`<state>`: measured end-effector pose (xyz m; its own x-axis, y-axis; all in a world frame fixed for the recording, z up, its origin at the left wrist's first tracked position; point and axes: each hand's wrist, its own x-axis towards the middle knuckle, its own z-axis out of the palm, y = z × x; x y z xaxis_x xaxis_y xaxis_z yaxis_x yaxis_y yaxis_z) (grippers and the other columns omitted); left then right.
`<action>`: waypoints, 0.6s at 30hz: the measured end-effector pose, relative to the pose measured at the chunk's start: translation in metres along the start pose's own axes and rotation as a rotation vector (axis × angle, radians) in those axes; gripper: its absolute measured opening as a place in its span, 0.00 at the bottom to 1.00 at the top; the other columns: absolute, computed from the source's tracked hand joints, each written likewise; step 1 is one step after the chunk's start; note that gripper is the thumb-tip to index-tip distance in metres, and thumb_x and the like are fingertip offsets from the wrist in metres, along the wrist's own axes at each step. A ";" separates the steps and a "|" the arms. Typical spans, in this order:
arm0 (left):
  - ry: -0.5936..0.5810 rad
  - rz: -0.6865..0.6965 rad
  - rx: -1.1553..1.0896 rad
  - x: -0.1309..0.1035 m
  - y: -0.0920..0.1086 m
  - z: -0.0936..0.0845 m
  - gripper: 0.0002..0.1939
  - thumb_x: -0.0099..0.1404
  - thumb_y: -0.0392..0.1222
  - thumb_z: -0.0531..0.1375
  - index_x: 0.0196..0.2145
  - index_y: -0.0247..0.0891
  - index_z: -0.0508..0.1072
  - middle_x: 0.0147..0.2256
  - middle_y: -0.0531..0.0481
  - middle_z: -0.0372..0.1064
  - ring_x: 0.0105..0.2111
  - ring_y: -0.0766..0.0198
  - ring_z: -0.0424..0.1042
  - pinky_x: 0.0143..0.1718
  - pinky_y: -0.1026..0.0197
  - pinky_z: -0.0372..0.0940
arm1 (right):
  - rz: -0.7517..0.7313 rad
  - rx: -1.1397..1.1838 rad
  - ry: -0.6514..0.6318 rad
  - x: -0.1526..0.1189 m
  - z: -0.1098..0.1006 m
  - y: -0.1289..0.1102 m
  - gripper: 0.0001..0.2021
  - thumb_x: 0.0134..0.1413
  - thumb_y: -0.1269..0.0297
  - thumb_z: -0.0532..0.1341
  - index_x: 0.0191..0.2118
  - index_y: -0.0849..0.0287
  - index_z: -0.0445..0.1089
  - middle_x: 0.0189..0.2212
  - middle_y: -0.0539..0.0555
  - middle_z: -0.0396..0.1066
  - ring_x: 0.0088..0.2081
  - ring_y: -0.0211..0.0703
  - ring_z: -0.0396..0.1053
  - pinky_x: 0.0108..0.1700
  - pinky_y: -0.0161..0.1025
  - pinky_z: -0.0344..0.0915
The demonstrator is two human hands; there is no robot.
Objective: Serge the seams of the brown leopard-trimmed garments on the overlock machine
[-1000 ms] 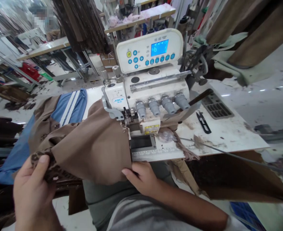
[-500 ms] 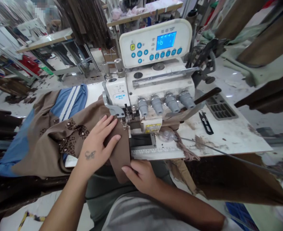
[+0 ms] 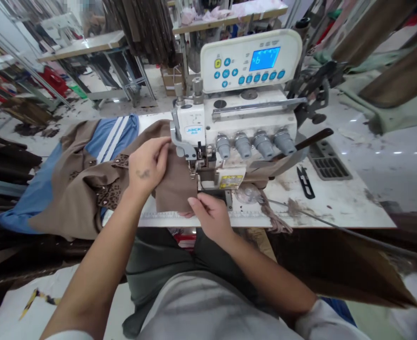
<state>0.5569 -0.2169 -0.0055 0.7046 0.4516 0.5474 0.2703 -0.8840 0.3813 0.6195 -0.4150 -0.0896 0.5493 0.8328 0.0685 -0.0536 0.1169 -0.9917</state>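
Observation:
A piece of brown fabric [image 3: 174, 189] runs under the presser foot of a white overlock sewing machine [image 3: 243, 113]. My left hand [image 3: 147, 166] is closed on the cloth left of the needle area, its fingers curled and partly hidden. At the near right corner, my right hand [image 3: 211, 215] pinches the fabric's edge between thumb and fingers, just in front of the machine's plate. To the left spreads the rest of the garment [image 3: 66, 203], brown with leopard-print patches, alongside blue cloth with two white stripes [image 3: 113, 139].
Black thread snips [image 3: 305, 183] and a grey compartment tray [image 3: 328, 160] lie on the right of the white table [image 3: 364, 208]. A thin rod [image 3: 321, 225] slants off rightward. Dark garments hang behind, near another worktable [image 3: 84, 47].
Both hands have moved away from me toward the machine with the fabric, whose near end now lies on the table. My left hand's spread fingers have curled closed. The view has shifted slightly.

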 end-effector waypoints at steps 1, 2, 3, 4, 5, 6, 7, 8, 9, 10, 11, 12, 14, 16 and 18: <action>0.061 0.024 -0.002 -0.012 0.006 -0.005 0.15 0.76 0.42 0.54 0.51 0.40 0.80 0.49 0.47 0.80 0.51 0.58 0.77 0.57 0.57 0.68 | 0.012 0.030 -0.001 -0.001 0.000 0.001 0.26 0.68 0.42 0.61 0.25 0.52 0.53 0.17 0.46 0.62 0.28 0.49 0.80 0.22 0.33 0.65; 0.087 0.043 -0.024 -0.025 0.013 -0.010 0.14 0.76 0.41 0.55 0.50 0.40 0.80 0.47 0.47 0.81 0.50 0.59 0.78 0.55 0.59 0.69 | 0.020 0.057 -0.007 -0.003 0.001 0.002 0.26 0.68 0.42 0.61 0.26 0.52 0.55 0.18 0.47 0.66 0.29 0.50 0.81 0.24 0.35 0.69; 0.077 0.052 -0.056 -0.038 0.020 -0.014 0.13 0.76 0.41 0.56 0.49 0.40 0.80 0.47 0.47 0.81 0.49 0.60 0.78 0.55 0.59 0.69 | 0.024 0.081 -0.017 -0.004 0.001 0.003 0.25 0.67 0.42 0.62 0.26 0.52 0.56 0.20 0.49 0.70 0.31 0.50 0.81 0.27 0.37 0.73; 0.040 0.053 -0.082 -0.050 0.026 -0.017 0.12 0.75 0.41 0.57 0.49 0.42 0.80 0.47 0.48 0.81 0.50 0.60 0.79 0.57 0.57 0.69 | 0.023 0.096 -0.028 -0.005 0.001 0.003 0.25 0.67 0.42 0.61 0.26 0.52 0.59 0.22 0.50 0.73 0.31 0.50 0.81 0.30 0.39 0.76; -0.012 0.048 -0.092 -0.060 0.031 -0.018 0.12 0.74 0.42 0.59 0.50 0.43 0.80 0.49 0.48 0.81 0.52 0.59 0.78 0.61 0.55 0.67 | 0.018 0.101 -0.038 -0.006 0.001 0.002 0.24 0.68 0.42 0.61 0.27 0.53 0.61 0.24 0.51 0.76 0.32 0.50 0.82 0.33 0.42 0.78; -0.067 0.041 -0.089 -0.067 0.035 -0.017 0.13 0.74 0.43 0.60 0.52 0.44 0.80 0.52 0.49 0.80 0.56 0.56 0.77 0.65 0.51 0.65 | 0.010 0.102 -0.042 -0.006 0.001 0.001 0.23 0.68 0.42 0.61 0.27 0.53 0.64 0.26 0.51 0.78 0.32 0.50 0.82 0.36 0.44 0.79; -0.112 0.031 -0.078 -0.070 0.036 -0.014 0.15 0.73 0.44 0.61 0.55 0.45 0.79 0.56 0.49 0.78 0.60 0.54 0.73 0.68 0.47 0.61 | 0.002 0.106 -0.037 -0.004 0.000 0.000 0.23 0.68 0.42 0.61 0.28 0.53 0.67 0.28 0.52 0.79 0.33 0.50 0.82 0.37 0.45 0.80; -0.138 0.020 -0.071 -0.070 0.036 -0.011 0.17 0.73 0.46 0.61 0.57 0.45 0.78 0.58 0.49 0.75 0.64 0.53 0.70 0.70 0.44 0.59 | -0.003 0.114 -0.024 -0.003 0.000 -0.003 0.22 0.68 0.42 0.61 0.30 0.54 0.70 0.29 0.53 0.80 0.33 0.50 0.82 0.38 0.45 0.81; -0.147 0.006 -0.076 -0.068 0.034 -0.007 0.19 0.73 0.47 0.62 0.59 0.45 0.76 0.61 0.49 0.73 0.66 0.52 0.66 0.70 0.43 0.58 | -0.006 0.129 -0.005 0.000 0.000 -0.005 0.22 0.68 0.42 0.61 0.31 0.55 0.72 0.30 0.53 0.80 0.33 0.50 0.82 0.38 0.46 0.81; -0.148 -0.012 -0.097 -0.063 0.031 -0.003 0.20 0.73 0.48 0.61 0.60 0.44 0.76 0.62 0.48 0.72 0.68 0.52 0.64 0.70 0.43 0.59 | -0.010 0.147 0.014 0.002 0.000 -0.007 0.22 0.68 0.41 0.61 0.32 0.55 0.74 0.31 0.54 0.81 0.33 0.50 0.82 0.38 0.45 0.81; -0.148 -0.031 -0.121 -0.058 0.027 0.001 0.21 0.73 0.48 0.61 0.61 0.43 0.75 0.62 0.48 0.72 0.69 0.52 0.63 0.70 0.44 0.59 | -0.016 0.163 0.028 0.004 -0.001 -0.009 0.22 0.69 0.42 0.61 0.33 0.55 0.75 0.32 0.55 0.81 0.34 0.50 0.82 0.37 0.45 0.81; -0.152 -0.051 -0.142 -0.051 0.022 0.005 0.22 0.73 0.49 0.61 0.61 0.42 0.75 0.62 0.48 0.71 0.69 0.52 0.62 0.70 0.45 0.60 | -0.023 0.171 0.038 0.005 -0.001 -0.009 0.22 0.69 0.42 0.60 0.34 0.56 0.76 0.34 0.56 0.81 0.34 0.50 0.82 0.37 0.44 0.81; -0.203 -0.081 -0.173 -0.039 0.010 0.009 0.23 0.72 0.51 0.61 0.61 0.41 0.75 0.64 0.46 0.70 0.71 0.51 0.58 0.71 0.44 0.57 | -0.025 0.164 0.047 0.006 -0.003 -0.007 0.22 0.70 0.43 0.60 0.34 0.56 0.76 0.35 0.57 0.82 0.35 0.50 0.83 0.36 0.44 0.81; -0.277 -0.105 -0.199 -0.028 -0.003 0.013 0.23 0.73 0.53 0.60 0.60 0.42 0.77 0.67 0.46 0.66 0.74 0.48 0.50 0.74 0.40 0.50 | 0.007 0.148 0.051 0.004 -0.005 0.001 0.22 0.69 0.43 0.61 0.33 0.56 0.75 0.35 0.57 0.82 0.34 0.49 0.83 0.37 0.44 0.81; -0.319 -0.143 -0.242 -0.018 -0.019 0.016 0.21 0.73 0.54 0.59 0.58 0.45 0.78 0.72 0.48 0.56 0.75 0.46 0.44 0.75 0.38 0.44 | 0.062 0.137 0.049 0.002 -0.008 0.013 0.23 0.68 0.42 0.62 0.33 0.57 0.75 0.34 0.57 0.82 0.32 0.48 0.82 0.36 0.43 0.81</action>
<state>0.5494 -0.2105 -0.0347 0.8493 0.4740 0.2325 0.2449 -0.7439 0.6218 0.6263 -0.4160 -0.1034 0.5814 0.8136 -0.0014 -0.1999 0.1411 -0.9696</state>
